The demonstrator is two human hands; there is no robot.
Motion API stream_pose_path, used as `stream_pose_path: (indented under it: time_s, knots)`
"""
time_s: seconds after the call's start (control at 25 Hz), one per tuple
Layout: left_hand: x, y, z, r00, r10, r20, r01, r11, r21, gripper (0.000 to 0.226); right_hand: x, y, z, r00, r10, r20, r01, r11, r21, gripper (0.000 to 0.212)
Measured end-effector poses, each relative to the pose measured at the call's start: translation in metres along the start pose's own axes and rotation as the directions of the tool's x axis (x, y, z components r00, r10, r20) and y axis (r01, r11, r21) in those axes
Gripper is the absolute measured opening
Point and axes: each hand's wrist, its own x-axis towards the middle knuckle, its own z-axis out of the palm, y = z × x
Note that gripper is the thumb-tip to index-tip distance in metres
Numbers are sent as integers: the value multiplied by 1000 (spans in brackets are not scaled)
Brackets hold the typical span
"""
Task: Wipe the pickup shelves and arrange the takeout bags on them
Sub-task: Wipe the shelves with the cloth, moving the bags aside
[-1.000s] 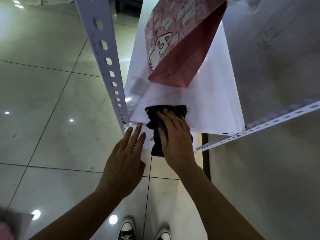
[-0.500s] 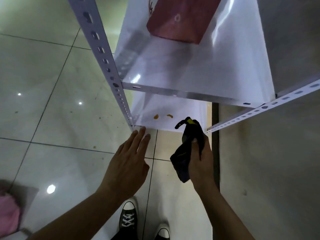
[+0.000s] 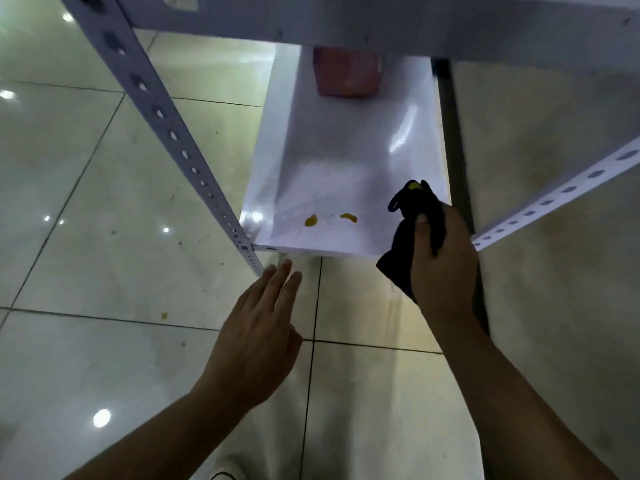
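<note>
You have two hands in view: your left hand [image 3: 258, 344] and your right hand [image 3: 441, 268]. You see one black cloth [image 3: 405, 244], two yellow stains [image 3: 310, 220] on one lower shelf [image 3: 346, 161], one pink bag [image 3: 347, 76], and two perforated posts [image 3: 173, 133].

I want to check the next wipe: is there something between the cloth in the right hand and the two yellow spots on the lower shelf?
Nothing visible. The right hand grips the dark cloth over the lower shelf's front right corner; bare shelf lies between it and the yellow spots. The pink bag stands far back.
</note>
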Motion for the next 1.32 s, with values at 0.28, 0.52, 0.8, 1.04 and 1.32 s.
stream_pose_path:
  time_s: [0.28, 0.52, 0.8, 1.04, 1.32]
  knots:
    - [68, -50, 53, 999, -40, -12, 41, 985, 165, 79, 34, 65, 61, 994, 13, 104, 50, 815, -577, 59]
    - [71, -73, 53, 999, 38, 37, -42, 994, 106, 84, 40, 74, 95, 964, -128, 232, 237, 811, -535, 59]
    - [77, -76, 40, 991, 60, 122, -76, 989, 129, 87, 24, 16, 162, 854, -254, 453, 460, 774, -434, 57]
    - [67, -72, 44, 997, 6, 71, -14, 993, 119, 80, 34, -9, 197, 829, -211, 518, 475, 755, -452, 58]
    - [68, -81, 38, 994, 18, 106, -24, 998, 53, 69, 30, -8, 198, 850, -256, 461, 475, 752, -457, 58]
